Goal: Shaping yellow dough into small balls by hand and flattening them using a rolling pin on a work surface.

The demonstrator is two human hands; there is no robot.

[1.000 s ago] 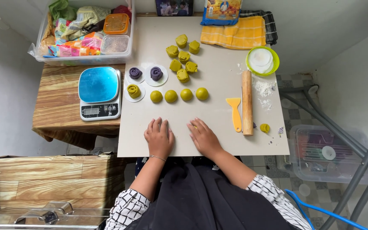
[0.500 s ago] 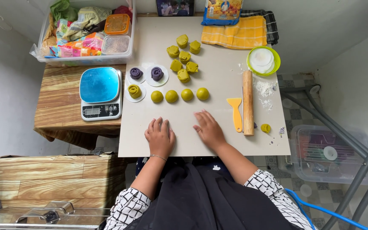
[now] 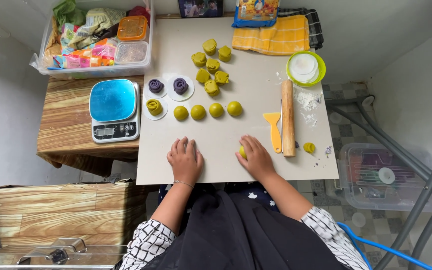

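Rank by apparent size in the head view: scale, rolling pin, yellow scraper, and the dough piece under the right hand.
1. Scale, largest by area.
2. Rolling pin, the longest, but narrow.
3. Yellow scraper.
4. Dough piece, smallest as seen, though the right hand mostly covers it, so its full size is unsure.

Bare tabletop (image 3: 216, 135) lay open between the left hand (image 3: 185, 161) and right hand (image 3: 256, 159). Ahead of both, a row of dough balls (image 3: 207, 111) barred the way; just right of the right hand lay the scraper (image 3: 274, 131) and rolling pin (image 3: 288, 118).
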